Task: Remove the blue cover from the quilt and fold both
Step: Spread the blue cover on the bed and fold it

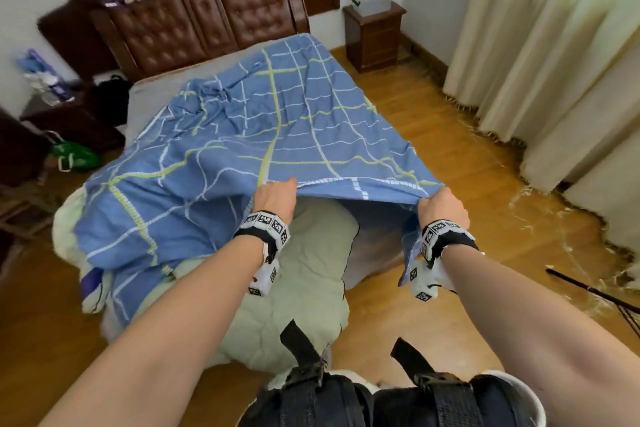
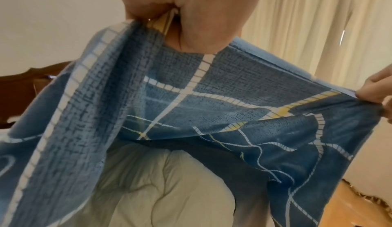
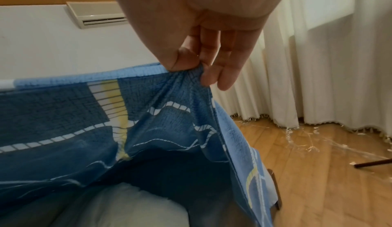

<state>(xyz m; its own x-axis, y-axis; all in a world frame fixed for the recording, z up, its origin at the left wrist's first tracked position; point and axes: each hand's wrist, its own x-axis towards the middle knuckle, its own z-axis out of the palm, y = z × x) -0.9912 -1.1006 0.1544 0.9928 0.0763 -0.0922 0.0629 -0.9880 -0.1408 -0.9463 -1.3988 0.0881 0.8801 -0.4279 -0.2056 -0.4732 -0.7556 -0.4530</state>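
Head view: left hand (image 1: 275, 196) and right hand (image 1: 441, 203) pinch the cover (image 1: 277, 121) hem at frame centre; quilt (image 1: 294, 270) lies below, toward the person.

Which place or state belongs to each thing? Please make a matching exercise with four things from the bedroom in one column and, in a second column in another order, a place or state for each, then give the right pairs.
Things:
1. blue cover
2. green quilt
3. nightstand
4. curtains

Places or states:
A. hangs down to the wooden floor on the right
B. stands beside the headboard, against the wall
C. lies bunched at the foot of the bed, partly uncovered
D. held up by its edge, in the left hand and right hand

Pairs: 1-D, 2-C, 3-B, 4-A
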